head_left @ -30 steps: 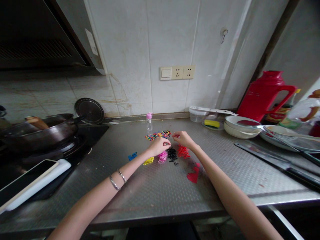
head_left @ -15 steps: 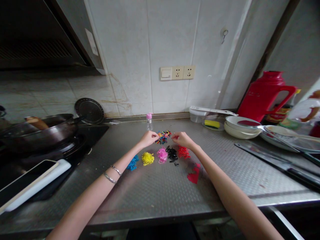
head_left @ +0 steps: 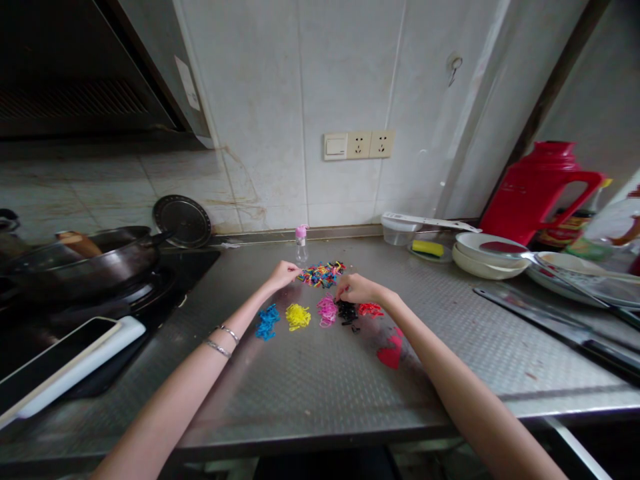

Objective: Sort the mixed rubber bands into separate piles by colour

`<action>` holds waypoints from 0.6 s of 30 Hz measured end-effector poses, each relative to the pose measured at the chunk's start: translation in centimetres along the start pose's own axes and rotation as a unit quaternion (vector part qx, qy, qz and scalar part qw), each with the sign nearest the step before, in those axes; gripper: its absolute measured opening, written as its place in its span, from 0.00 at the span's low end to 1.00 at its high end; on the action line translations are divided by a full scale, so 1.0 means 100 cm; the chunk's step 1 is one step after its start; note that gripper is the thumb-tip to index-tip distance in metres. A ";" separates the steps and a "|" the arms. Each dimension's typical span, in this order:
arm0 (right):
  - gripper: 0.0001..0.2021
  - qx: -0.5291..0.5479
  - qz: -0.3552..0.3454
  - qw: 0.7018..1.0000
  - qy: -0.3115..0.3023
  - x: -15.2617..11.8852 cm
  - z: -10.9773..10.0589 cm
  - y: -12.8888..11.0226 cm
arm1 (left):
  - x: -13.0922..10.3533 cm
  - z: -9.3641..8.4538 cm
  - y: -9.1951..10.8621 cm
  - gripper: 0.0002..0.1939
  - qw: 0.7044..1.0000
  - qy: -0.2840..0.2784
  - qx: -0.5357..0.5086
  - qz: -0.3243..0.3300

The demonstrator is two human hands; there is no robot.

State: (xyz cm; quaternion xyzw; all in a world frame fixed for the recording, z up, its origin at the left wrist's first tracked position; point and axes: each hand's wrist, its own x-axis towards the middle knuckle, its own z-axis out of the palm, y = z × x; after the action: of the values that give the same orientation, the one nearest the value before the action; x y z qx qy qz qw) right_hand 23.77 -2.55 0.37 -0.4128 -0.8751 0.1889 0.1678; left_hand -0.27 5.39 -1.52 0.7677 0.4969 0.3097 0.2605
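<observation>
A person's two bare hands reach over a metal kitchen counter [head_left: 300, 393], where a mixed heap of small multicoloured elastic bands [head_left: 321, 274] lies nearer the back edge than the front. The left hand [head_left: 283, 275], thumb and forefinger drawn close together, is at the heap's left end; whether a band is pinched there cannot be told. The right hand [head_left: 359, 288], fingers curled and pointing down, is at the rear of the black bands [head_left: 347, 313]; its grip, too, cannot be made out.

Closer to the front edge than the heap, single-colour piles form a row: from the left, blue bands [head_left: 267, 323], yellow bands [head_left: 298, 317], pink bands [head_left: 327, 311], the black pile and red bands [head_left: 370, 309], the last partly behind the right hand. A red heart-shaped piece [head_left: 389, 356] lies beside the right forearm. A pink-capped clear bottle [head_left: 301, 247] stands behind the heap, near the counter's back edge.
</observation>
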 end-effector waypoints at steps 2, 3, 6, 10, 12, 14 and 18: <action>0.12 -0.006 0.007 1.000 0.005 0.000 -0.001 0.001 | 0.001 -0.005 -0.004 0.14 1.000 0.012 -0.003 -0.013; 0.12 -0.008 0.011 1.000 0.007 0.000 -0.001 0.002 | 0.002 -0.008 -0.006 0.13 1.000 0.018 -0.005 -0.019; 0.11 -0.014 0.021 1.000 0.009 0.000 -0.002 0.005 | 0.004 -0.017 -0.014 0.13 0.999 0.038 -0.010 -0.032; 0.10 -0.014 0.011 1.000 0.019 0.000 -0.004 0.008 | 0.002 -0.023 -0.025 0.13 0.996 0.060 -0.019 -0.060; 0.10 -0.014 0.003 0.999 0.034 -0.001 -0.006 0.010 | -0.001 -0.024 -0.028 0.12 0.995 0.062 -0.021 -0.076; 0.10 -0.016 0.005 0.998 0.062 -0.001 -0.007 0.011 | -0.004 -0.024 -0.030 0.12 0.995 0.060 -0.022 -0.083; 0.11 -0.020 0.056 0.990 0.126 0.000 -0.008 0.017 | -0.007 -0.022 -0.033 0.13 0.993 0.067 -0.042 -0.084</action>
State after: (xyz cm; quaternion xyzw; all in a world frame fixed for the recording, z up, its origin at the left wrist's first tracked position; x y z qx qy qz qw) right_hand 25.23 -1.46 0.25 -0.4848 -0.8261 0.1268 0.2576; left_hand -4.14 6.19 -2.54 0.6890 0.5628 0.3576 0.2839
